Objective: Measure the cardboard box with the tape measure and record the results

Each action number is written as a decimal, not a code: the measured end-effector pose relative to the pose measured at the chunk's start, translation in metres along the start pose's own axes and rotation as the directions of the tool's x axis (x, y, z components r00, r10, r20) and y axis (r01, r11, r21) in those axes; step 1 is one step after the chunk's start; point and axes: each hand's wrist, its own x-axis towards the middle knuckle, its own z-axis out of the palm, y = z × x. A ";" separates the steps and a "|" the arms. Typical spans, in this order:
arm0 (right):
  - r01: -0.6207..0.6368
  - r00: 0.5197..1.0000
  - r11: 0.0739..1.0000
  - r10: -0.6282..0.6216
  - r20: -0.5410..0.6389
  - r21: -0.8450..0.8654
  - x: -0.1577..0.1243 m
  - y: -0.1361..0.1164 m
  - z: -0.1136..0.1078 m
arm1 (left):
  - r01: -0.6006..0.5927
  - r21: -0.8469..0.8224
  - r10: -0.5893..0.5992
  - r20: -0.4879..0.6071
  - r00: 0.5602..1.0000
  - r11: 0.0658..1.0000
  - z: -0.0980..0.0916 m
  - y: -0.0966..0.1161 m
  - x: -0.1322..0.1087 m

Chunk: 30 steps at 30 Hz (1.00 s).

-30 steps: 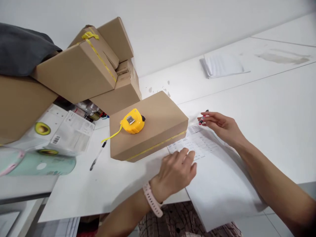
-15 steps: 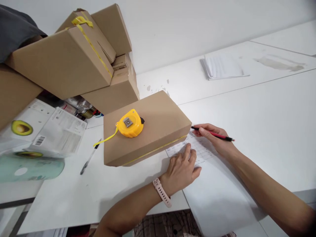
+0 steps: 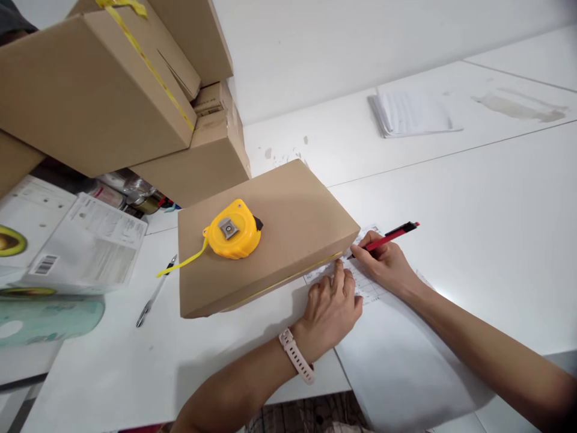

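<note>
My right hand (image 3: 391, 267) grips a red and black pen (image 3: 388, 236), its point down on a sheet of paper (image 3: 372, 290) with a printed table and handwriting. My left hand (image 3: 331, 307), a pale pink band on its wrist, lies with fingers stretched out on the same sheet, against the lower edge of a brown cardboard box (image 3: 288, 210). The box covers the sheet's upper part. On top of the box rests a yellow tape measure (image 3: 237, 234), a short length of its tape hanging out to the left.
Stacked cardboard boxes (image 3: 112, 102) fill the upper left. Below them are a white package with avocado pictures (image 3: 90, 240) and a pale green item (image 3: 54, 322). A clear pen (image 3: 155, 294) lies left of the box. A pile of papers (image 3: 415, 114) lies farther back.
My right hand has turned and lowered the pen, bringing its point onto the sheet beside the box corner. My left hand stays nearly in place. The whole view has shifted slightly.
</note>
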 end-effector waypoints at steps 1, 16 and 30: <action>0.008 1.000 1.000 -0.008 -0.016 -0.008 0.000 0.002 0.002 | -0.027 0.011 0.027 -0.015 1.000 1.000 0.001 0.000 0.000; 0.023 1.000 1.000 -0.023 -0.021 -0.008 -0.004 -0.001 0.006 | -0.111 0.089 0.117 -0.065 0.991 0.990 -0.001 -0.001 0.001; 0.115 0.993 0.992 -0.117 -0.036 -0.052 -0.004 -0.004 0.008 | -0.092 0.089 0.104 -0.145 0.984 0.992 0.007 -0.001 -0.001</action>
